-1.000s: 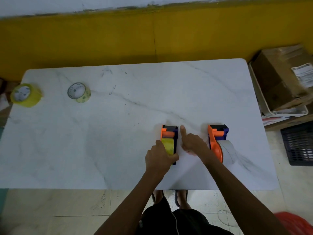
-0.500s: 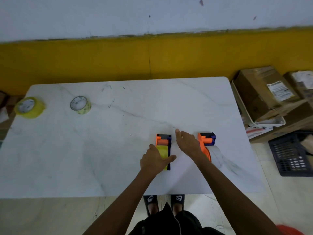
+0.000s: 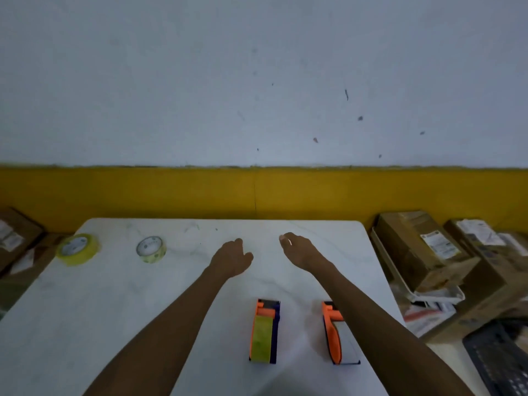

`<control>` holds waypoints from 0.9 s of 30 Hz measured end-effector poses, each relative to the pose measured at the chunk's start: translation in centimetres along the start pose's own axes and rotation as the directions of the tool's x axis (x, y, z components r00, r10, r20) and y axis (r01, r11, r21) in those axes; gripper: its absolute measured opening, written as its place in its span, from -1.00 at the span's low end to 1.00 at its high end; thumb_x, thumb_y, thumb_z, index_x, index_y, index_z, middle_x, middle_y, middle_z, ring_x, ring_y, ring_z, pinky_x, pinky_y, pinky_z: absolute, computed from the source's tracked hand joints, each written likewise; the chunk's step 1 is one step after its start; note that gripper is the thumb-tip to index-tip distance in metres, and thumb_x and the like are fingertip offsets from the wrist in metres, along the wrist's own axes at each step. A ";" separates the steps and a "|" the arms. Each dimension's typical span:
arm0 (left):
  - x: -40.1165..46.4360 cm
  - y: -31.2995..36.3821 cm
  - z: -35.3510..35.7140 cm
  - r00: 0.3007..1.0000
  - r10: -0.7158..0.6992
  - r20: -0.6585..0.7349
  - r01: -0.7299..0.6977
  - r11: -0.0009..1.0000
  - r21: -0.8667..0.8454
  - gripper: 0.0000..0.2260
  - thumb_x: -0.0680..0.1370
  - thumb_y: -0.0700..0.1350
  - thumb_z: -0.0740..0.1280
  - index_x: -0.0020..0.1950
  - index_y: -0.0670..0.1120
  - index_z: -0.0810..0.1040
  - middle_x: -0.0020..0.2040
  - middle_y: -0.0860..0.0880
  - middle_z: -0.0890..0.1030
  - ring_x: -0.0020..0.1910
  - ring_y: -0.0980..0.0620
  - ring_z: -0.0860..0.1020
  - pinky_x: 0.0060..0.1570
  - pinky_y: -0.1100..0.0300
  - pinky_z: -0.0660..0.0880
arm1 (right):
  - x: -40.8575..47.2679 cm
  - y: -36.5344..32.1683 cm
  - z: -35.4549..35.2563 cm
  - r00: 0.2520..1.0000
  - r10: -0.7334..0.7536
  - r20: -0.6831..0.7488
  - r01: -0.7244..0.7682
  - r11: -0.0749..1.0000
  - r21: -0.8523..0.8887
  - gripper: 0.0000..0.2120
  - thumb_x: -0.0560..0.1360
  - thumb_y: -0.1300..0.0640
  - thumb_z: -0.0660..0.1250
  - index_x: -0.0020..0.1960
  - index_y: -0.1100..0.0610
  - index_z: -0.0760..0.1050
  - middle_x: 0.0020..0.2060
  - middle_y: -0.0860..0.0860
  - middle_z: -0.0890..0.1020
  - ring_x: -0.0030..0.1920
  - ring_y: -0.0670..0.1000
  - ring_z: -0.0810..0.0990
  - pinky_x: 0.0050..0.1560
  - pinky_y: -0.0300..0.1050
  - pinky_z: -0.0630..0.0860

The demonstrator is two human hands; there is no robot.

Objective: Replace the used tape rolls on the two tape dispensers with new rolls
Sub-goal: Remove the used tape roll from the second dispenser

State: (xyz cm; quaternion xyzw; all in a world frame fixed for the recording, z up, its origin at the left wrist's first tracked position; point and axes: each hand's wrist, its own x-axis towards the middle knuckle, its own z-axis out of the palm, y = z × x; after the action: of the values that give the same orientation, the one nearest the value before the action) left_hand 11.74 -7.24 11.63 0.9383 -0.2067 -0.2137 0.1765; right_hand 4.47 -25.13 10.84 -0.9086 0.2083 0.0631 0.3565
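Observation:
Two orange and dark blue tape dispensers stand near the table's front edge. The left dispenser (image 3: 264, 332) carries a yellow-green roll; the right dispenser (image 3: 337, 334) carries a clear or whitish roll. My left hand (image 3: 231, 258) and my right hand (image 3: 300, 251) hover over the middle of the white marble table (image 3: 114, 304), beyond the dispensers, both empty with fingers loosely apart. A thick yellow tape roll (image 3: 77, 248) lies at the far left edge, and a thinner pale roll (image 3: 151, 249) lies to its right.
Cardboard boxes (image 3: 423, 250) and a white tray are stacked on the floor right of the table, with a black crate (image 3: 500, 361) nearer me. Another box (image 3: 14, 238) sits at the left. A yellow and white wall stands behind the table.
Both hands have let go of the left dispenser and moved away from me over the table's middle. The camera has tilted upward, so the table now sits lower in view.

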 end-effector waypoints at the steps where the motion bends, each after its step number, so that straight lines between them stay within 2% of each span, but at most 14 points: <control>1: 0.2 0.4 -0.9 1.000 0.003 -0.018 -0.003 1.000 0.010 -0.46 0.63 0.04 0.16 0.51 -0.23 0.19 0.50 -0.22 0.30 0.47 -0.16 0.30 0.40 0.03 0.27 | 0.2 -0.6 -0.6 1.000 -0.019 -0.019 0.018 1.000 -0.018 -0.51 0.65 -0.07 -0.03 0.40 0.21 0.36 0.34 0.21 0.49 0.34 0.21 0.44 0.31 0.01 0.33; 4: 0.5 1.2 -2.9 0.997 0.019 -0.076 -0.016 0.999 0.035 -0.45 0.62 0.04 0.17 0.52 -0.22 0.18 0.53 -0.20 0.27 0.49 -0.17 0.27 0.43 0.00 0.24 | 0.5 -1.8 -1.6 0.994 -0.088 -0.058 0.084 0.995 -0.054 -0.52 0.65 -0.05 -0.02 0.41 0.21 0.36 0.36 0.22 0.47 0.36 0.22 0.43 0.33 0.05 0.33; 8: 0.4 1.6 -3.7 0.994 0.036 -0.102 -0.029 0.998 0.061 -0.47 0.62 0.02 0.19 0.51 -0.22 0.21 0.52 -0.18 0.29 0.48 -0.15 0.29 0.41 -0.01 0.27 | 0.5 -2.1 -2.0 0.974 -0.208 -0.093 0.205 0.978 -0.038 -0.55 0.65 0.01 0.03 0.48 0.17 0.26 0.47 0.15 0.35 0.45 0.19 0.32 0.41 0.05 0.24; 13: 0.2 0.8 -3.4 0.997 0.002 -0.081 0.005 0.996 0.092 -0.44 0.62 0.04 0.17 0.54 -0.19 0.16 0.55 -0.16 0.24 0.51 -0.15 0.25 0.44 -0.02 0.25 | 1.0 -1.6 -1.8 0.991 -0.128 -0.039 0.126 0.990 -0.065 -0.54 0.65 -0.04 0.01 0.35 0.24 0.40 0.34 0.21 0.49 0.35 0.21 0.42 0.34 0.07 0.33; 17: 0.0 0.1 -3.2 0.996 -0.027 -0.090 0.037 0.993 0.113 -0.49 0.61 0.03 0.17 0.49 -0.20 0.24 0.49 -0.18 0.33 0.45 -0.16 0.34 0.36 0.00 0.32 | 1.2 -1.4 -1.5 0.992 -0.126 -0.032 0.123 0.990 -0.069 -0.51 0.64 -0.07 -0.01 0.31 0.27 0.43 0.26 0.25 0.54 0.28 0.22 0.48 0.25 0.05 0.37; 27: -0.9 -2.8 -3.6 0.989 -0.086 -0.117 0.097 0.991 0.090 -0.50 0.60 0.03 0.18 0.47 -0.20 0.28 0.47 -0.19 0.36 0.43 -0.17 0.35 0.35 -0.02 0.33 | 1.9 -3.0 -0.5 0.987 -0.159 0.021 0.160 0.987 -0.027 -0.50 0.65 -0.08 0.00 0.36 0.25 0.40 0.34 0.22 0.48 0.34 0.21 0.43 0.30 0.04 0.33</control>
State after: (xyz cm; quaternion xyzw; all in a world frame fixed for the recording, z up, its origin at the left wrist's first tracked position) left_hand 13.57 -3.56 13.75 0.9647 -0.1633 -0.1582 0.1330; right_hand 7.41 -24.16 12.57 -0.9268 0.1307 0.0458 0.3491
